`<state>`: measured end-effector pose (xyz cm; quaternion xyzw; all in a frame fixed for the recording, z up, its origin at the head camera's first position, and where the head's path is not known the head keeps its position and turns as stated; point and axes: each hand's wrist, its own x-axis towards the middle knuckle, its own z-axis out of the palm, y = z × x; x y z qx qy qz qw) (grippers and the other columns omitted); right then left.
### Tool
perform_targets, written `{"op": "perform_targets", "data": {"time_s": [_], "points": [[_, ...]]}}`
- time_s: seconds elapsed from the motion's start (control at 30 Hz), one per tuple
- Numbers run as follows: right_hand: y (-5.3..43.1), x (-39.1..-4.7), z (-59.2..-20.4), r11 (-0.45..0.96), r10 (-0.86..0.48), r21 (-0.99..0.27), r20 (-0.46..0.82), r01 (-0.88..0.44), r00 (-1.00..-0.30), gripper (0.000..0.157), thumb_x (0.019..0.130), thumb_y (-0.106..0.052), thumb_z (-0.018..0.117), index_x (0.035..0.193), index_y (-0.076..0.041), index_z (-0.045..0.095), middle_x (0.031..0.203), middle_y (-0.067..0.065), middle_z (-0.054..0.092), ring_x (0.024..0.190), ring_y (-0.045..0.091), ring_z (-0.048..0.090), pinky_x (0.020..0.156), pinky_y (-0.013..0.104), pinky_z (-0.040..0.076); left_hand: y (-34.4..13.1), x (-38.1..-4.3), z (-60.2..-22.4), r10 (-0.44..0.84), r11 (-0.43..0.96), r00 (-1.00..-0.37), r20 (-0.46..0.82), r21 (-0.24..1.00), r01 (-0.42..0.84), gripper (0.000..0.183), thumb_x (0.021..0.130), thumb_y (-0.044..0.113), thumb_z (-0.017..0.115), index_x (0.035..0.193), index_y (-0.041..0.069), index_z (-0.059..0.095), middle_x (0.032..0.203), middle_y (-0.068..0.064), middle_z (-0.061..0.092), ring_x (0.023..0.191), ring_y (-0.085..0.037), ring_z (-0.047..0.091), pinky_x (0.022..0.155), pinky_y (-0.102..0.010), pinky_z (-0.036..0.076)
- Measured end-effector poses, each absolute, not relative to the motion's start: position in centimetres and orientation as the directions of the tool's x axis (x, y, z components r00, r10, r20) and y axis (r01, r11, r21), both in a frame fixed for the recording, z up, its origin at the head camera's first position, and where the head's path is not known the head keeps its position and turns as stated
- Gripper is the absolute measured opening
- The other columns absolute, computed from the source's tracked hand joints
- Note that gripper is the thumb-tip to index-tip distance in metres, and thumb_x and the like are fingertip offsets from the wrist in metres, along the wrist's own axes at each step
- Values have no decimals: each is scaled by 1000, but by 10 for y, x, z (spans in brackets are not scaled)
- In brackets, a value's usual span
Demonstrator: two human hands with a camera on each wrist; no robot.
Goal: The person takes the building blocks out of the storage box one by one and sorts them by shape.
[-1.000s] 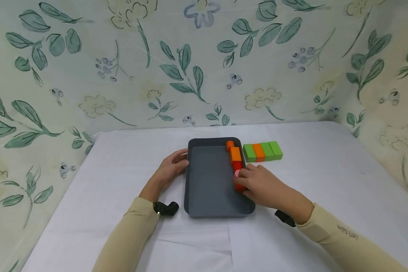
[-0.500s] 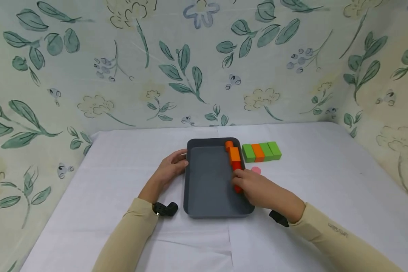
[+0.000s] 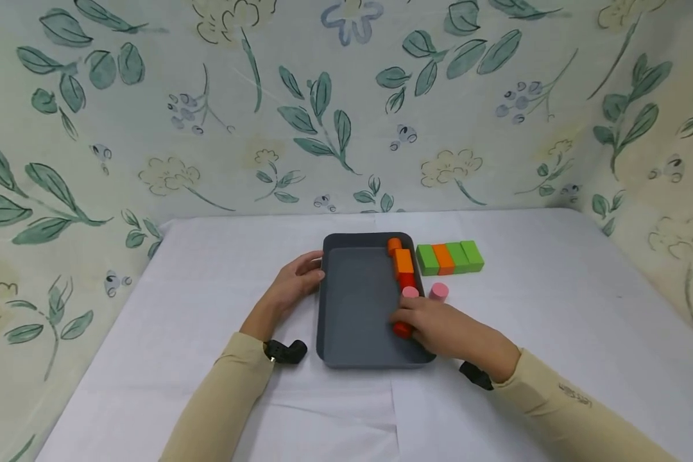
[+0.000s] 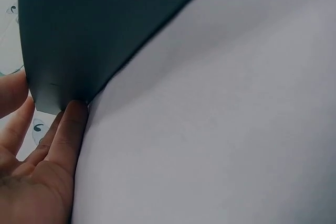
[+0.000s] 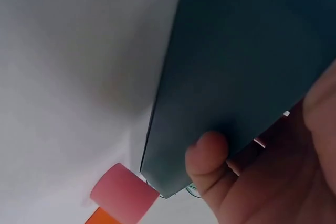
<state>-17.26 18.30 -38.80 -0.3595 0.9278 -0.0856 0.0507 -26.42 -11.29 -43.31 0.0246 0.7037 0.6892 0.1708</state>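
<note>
My left grip (image 3: 291, 284) rests relaxed against the tray (image 3: 352, 308); my right grip (image 3: 436, 326) bends over its right side, the red block (image 3: 403, 330) inside, just by the fingers; whether grasped, I cannot tell.

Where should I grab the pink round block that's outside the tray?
I'd pinch the pink round block by its curved side, near the top, coming down from above and the right. It seems to stand upright, with the tray close on its left and the block row just behind it.
</note>
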Motion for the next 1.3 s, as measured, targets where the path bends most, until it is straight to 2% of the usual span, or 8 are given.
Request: {"op": "perform_targets", "data": {"time_s": [0.3, 0.47, 0.7, 0.77, 0.87, 1.0, 1.13, 1.3], "points": [[186, -172, -388, 744, -653, -200, -14, -638, -757, 28, 83, -8, 78, 110, -14, 71, 102, -1, 62, 93, 12, 58, 84, 31, 60, -111, -264, -432, 280, 48, -941, -193, 981, -187, 58, 97, 7, 58, 151, 17, 41, 157, -14, 39, 143, -31, 45, 120, -47, 36], [190, -173, -389, 732, -645, -214, 88, -647, -759, 31, 82, -14, 80, 111, -18, 71, 111, -4, 63, 103, 13, 58, 89, 33, 59, -111, -266, -432, 279, 60, -941, -191, 982, -182, 57, 98, 8, 58, 151, 18, 41, 158, -13, 39, 143, -31, 44, 120, -47, 36], [201, -175, -388, 690, -622, -283, 240, -666, -746, 34, 79, -22, 84, 110, -19, 71, 114, -4, 62, 104, 13, 58, 90, 34, 58, -111, -266, -429, 281, 65, -938, -203, 979, -192, 58, 98, 8, 58, 152, 19, 40, 158, -11, 39, 144, -30, 44, 120, -46, 36], [205, -177, -388, 684, -597, -311, 281, -660, -751, 35, 79, -22, 85, 110, -18, 71, 113, -3, 63, 103, 12, 59, 88, 33, 59, -111, -264, -429, 284, 65, -936, -207, 978, -196, 58, 98, 8, 58, 152, 18, 40, 158, -11, 39, 143, -30, 44, 120, -46, 36], [213, -181, -386, 671, -555, -382, 308, -635, -773, 36, 78, -17, 84, 111, -16, 70, 112, -1, 65, 94, 13, 59, 79, 32, 59, -112, -262, -430, 299, 61, -934, -197, 980, -187, 59, 98, 7, 58, 152, 17, 38, 158, -13, 38, 143, -32, 43, 120, -48, 36], [226, -185, -377, 689, -498, -426, 309, -586, -810, 43, 79, -14, 84, 119, -15, 69, 108, -1, 68, 87, 16, 58, 70, 30, 56, -113, -262, -430, 302, 52, -935, -188, 982, -181, 58, 98, 7, 57, 152, 15, 38, 158, -15, 39, 143, -33, 44, 120, -49, 36], [243, -188, -372, 738, -441, -408, 311, -537, -842, 49, 80, -12, 83, 126, -15, 66, 106, -2, 70, 90, 14, 58, 70, 29, 54, -113, -262, -430, 292, 49, -936, -198, 980, -193, 57, 98, 7, 58, 151, 16, 40, 157, -14, 40, 143, -32, 44, 120, -47, 37], [268, -189, -370, 782, -362, -413, 309, -467, -879, 45, 80, -7, 81, 122, -14, 67, 103, 0, 70, 91, 17, 59, 70, 24, 53, -113, -263, -428, 283, 50, -935, -212, 977, -206, 56, 97, 7, 58, 150, 19, 43, 156, -11, 42, 142, -29, 45, 120, -45, 37]]}}
